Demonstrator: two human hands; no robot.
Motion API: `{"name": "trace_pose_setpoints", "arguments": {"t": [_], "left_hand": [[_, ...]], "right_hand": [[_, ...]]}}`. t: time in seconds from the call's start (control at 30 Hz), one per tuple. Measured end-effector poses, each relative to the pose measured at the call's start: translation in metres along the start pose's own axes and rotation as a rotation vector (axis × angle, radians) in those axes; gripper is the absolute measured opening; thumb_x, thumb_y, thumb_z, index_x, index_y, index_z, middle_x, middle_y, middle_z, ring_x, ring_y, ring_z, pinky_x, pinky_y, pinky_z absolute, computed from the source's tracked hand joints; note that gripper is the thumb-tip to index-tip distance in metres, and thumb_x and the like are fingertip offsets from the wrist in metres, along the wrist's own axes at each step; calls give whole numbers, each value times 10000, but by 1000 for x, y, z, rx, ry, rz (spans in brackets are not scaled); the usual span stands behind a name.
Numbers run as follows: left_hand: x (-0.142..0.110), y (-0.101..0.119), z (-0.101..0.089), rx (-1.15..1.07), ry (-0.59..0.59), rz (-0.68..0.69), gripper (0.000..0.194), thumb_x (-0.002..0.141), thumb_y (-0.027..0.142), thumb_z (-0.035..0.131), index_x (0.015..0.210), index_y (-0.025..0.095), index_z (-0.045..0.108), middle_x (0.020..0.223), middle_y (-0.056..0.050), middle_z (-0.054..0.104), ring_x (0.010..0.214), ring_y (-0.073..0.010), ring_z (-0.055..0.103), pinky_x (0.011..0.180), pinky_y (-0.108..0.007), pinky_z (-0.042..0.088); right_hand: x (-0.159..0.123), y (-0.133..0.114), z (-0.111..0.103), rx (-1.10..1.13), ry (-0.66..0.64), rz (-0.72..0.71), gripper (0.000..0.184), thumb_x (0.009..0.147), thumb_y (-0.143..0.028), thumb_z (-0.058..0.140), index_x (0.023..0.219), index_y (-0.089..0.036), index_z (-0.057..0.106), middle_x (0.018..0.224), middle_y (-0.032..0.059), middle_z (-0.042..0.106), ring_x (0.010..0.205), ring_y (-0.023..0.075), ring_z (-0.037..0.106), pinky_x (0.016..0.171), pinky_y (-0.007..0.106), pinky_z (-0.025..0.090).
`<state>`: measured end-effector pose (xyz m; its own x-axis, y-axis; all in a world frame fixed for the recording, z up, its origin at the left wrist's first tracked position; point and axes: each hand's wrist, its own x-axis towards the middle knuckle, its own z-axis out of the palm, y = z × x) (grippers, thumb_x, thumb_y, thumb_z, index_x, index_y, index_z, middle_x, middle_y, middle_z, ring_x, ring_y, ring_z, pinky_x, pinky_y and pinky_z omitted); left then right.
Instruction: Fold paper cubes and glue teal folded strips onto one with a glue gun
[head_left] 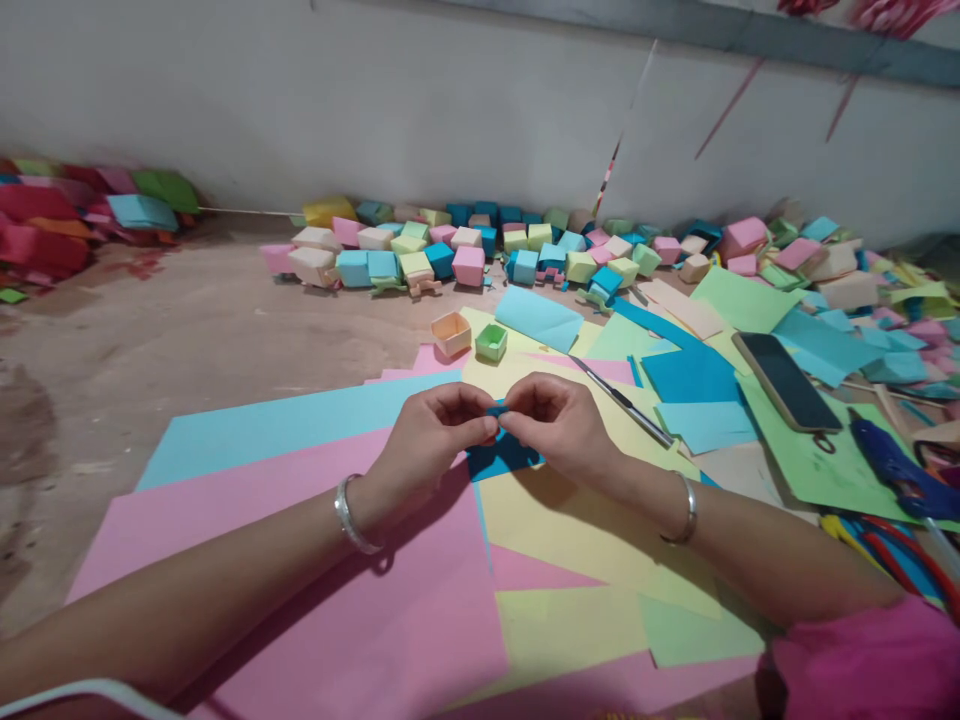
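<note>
Between my two hands is a small piece of blue paper (496, 410), mostly covered by the fingers. My left hand (431, 432) pinches it from the left, thumb against fingertips. From the other side my right hand (559, 425) pinches the same piece. Right under the hands lies a larger blue paper sheet (499, 458), on top of pink and yellow sheets. Just beyond the hands stand a small open peach paper box (451, 335) and a small open green paper box (491, 343). A utility knife (626, 402) rests to the right of my right hand.
Many small folded paper boxes (469, 265) line the wall. Pink sheets (300, 580) spread at left front. A phone (786, 380), a blue glue gun (900, 465) and red-handled scissors (911, 560) lie at right. Red paper pieces (45, 235) are heaped far left.
</note>
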<state>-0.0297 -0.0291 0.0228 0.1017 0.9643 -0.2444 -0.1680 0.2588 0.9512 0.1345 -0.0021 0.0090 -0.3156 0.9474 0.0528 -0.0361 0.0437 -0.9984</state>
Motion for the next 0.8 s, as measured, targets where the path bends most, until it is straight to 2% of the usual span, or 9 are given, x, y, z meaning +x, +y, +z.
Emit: {"name": "trace_pose_setpoints", "arguments": {"t": [0.17, 0.33, 0.47, 0.57, 0.73, 0.8], "left_hand": [[-2, -1, 2, -79, -59, -6, 130, 699, 114, 734, 740, 177, 629, 631, 35, 592, 596, -100, 575, 573, -226, 450], [-3, 4, 5, -128, -32, -66, 138, 663, 77, 716, 704, 171, 624, 587, 31, 600, 547, -101, 588, 541, -219, 449], [-3, 8, 5, -184, -86, -111, 142, 670, 98, 712, 726, 179, 609, 611, 16, 632, 559, -121, 617, 571, -245, 486], [-3, 8, 4, -147, -124, -125, 126, 704, 169, 723, 766, 170, 613, 643, -5, 643, 598, -141, 641, 588, -260, 501], [-1, 6, 3, -36, -36, -59, 255, 711, 253, 781, 831, 178, 568, 643, 21, 611, 594, -155, 664, 598, -276, 518], [-1, 5, 2, 28, -18, -19, 257, 729, 252, 764, 858, 186, 552, 644, 25, 604, 601, -164, 671, 600, -285, 525]], "right_hand": [[2, -4, 0, 155, 6, 114, 91, 606, -129, 699, 674, -165, 651, 569, -42, 612, 452, 58, 496, 430, 185, 401], [3, -2, -2, 231, -50, 158, 81, 611, -143, 689, 686, -170, 677, 558, -42, 621, 458, 77, 555, 446, 194, 466], [3, -3, -3, 142, -42, 119, 76, 630, -139, 647, 688, -173, 681, 557, -38, 629, 449, 77, 559, 439, 191, 477], [2, -1, -3, 70, -20, 81, 72, 648, -138, 623, 685, -168, 678, 553, -28, 624, 463, 85, 564, 435, 197, 473], [0, 6, -5, -52, -47, -61, 88, 696, -140, 607, 719, -169, 686, 683, 9, 672, 571, 105, 609, 546, 242, 511], [0, 7, -6, -98, -74, -95, 105, 729, -155, 609, 802, -170, 683, 762, 25, 689, 637, 118, 629, 601, 257, 519]]}}
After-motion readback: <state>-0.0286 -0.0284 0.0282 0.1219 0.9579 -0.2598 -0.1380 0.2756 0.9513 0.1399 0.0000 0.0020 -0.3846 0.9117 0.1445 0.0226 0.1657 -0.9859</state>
